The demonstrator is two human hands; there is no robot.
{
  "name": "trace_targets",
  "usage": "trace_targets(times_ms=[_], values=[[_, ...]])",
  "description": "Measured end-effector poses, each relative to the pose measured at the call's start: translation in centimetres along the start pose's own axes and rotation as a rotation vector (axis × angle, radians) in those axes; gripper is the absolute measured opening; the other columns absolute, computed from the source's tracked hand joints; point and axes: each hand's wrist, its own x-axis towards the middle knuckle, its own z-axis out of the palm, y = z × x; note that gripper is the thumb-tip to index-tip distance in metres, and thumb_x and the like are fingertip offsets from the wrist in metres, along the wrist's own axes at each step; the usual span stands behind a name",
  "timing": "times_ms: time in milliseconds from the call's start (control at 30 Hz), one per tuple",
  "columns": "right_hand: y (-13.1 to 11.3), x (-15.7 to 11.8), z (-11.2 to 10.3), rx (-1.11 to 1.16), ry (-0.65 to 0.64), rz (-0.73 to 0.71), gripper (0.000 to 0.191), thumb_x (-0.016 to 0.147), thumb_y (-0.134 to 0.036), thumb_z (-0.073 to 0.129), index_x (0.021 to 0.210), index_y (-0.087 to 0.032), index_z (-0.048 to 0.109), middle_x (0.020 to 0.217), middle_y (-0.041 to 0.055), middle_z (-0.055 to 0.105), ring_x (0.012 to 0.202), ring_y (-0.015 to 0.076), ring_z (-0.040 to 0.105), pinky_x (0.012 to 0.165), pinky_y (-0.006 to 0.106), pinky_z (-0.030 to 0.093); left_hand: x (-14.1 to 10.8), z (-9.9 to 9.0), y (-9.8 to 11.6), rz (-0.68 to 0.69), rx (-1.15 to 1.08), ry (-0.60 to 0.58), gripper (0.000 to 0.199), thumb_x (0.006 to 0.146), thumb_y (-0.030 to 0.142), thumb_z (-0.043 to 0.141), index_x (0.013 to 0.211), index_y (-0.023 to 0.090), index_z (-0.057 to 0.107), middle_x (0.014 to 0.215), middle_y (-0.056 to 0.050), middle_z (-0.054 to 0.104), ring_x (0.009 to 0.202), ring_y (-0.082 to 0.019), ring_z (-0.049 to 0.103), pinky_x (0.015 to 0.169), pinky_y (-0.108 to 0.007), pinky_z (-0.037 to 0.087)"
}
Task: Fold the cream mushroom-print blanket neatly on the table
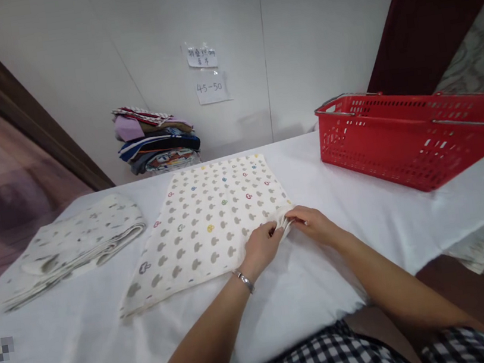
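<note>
A white cloth [211, 216] printed with grey and coloured mushroom shapes lies spread flat on the white-covered table. Its near right corner is lifted and bunched between my two hands. My left hand [262, 245], with a silver bracelet at the wrist, is closed on the gathered edge. Just right of it, my right hand [315, 225] pinches the same corner, where several layers show. To the left lies a second white patterned cloth [82, 234], folded in layers and separate from the first.
A red plastic basket [380, 138] with metal handles stands at the back right. Behind the printed cloth is a stack of folded fabrics [158, 142] near the wall. Two paper notes [211, 87] hang on the wall. The table's white cover [287, 313] ends close to my body.
</note>
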Motion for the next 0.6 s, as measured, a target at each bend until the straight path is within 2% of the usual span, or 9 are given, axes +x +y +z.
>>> trace_targets(times_ms=[133,267,467,600], values=[[-0.27,0.09,-0.01,-0.012,-0.016,-0.035,0.021,0.085,-0.017,0.046,0.098,-0.024,0.061,0.097,0.0040,0.061,0.091,0.0167,0.058,0.080,0.031,0.047,-0.23,-0.06,0.06,0.044,0.008,-0.003,0.033,0.081,0.042,0.041,0.059,0.020,0.031,0.057,0.004,0.040,0.057,-0.011,0.037,0.052,-0.025,0.023],[-0.42,0.04,-0.11,-0.014,-0.020,-0.020,0.018,0.086,-0.017,0.045,0.090,-0.023,0.062,0.095,0.0039,0.059,0.088,0.0160,0.057,0.078,0.030,0.047,-0.31,-0.11,-0.13,0.054,-0.021,-0.007,0.033,0.081,0.043,0.041,0.060,0.020,0.031,0.058,0.004,0.040,0.058,-0.011,0.039,0.053,-0.025,0.025],[0.08,-0.07,-0.12,-0.045,-0.044,0.026,0.022,0.087,-0.019,0.045,0.101,-0.024,0.061,0.092,0.0033,0.059,0.086,0.0159,0.057,0.077,0.030,0.047,-0.41,-0.05,-0.32,0.076,-0.035,-0.037,0.032,0.080,0.041,0.042,0.059,0.019,0.032,0.058,0.004,0.042,0.059,-0.011,0.040,0.054,-0.025,0.026],[0.06,-0.04,-0.12,-0.055,-0.073,0.024,0.021,0.087,-0.020,0.045,0.099,-0.025,0.062,0.094,0.0031,0.058,0.086,0.0156,0.057,0.077,0.029,0.046,-0.43,0.04,-0.32,0.083,-0.032,-0.025,0.032,0.080,0.040,0.042,0.059,0.019,0.033,0.058,0.004,0.042,0.059,-0.011,0.040,0.054,-0.025,0.026]])
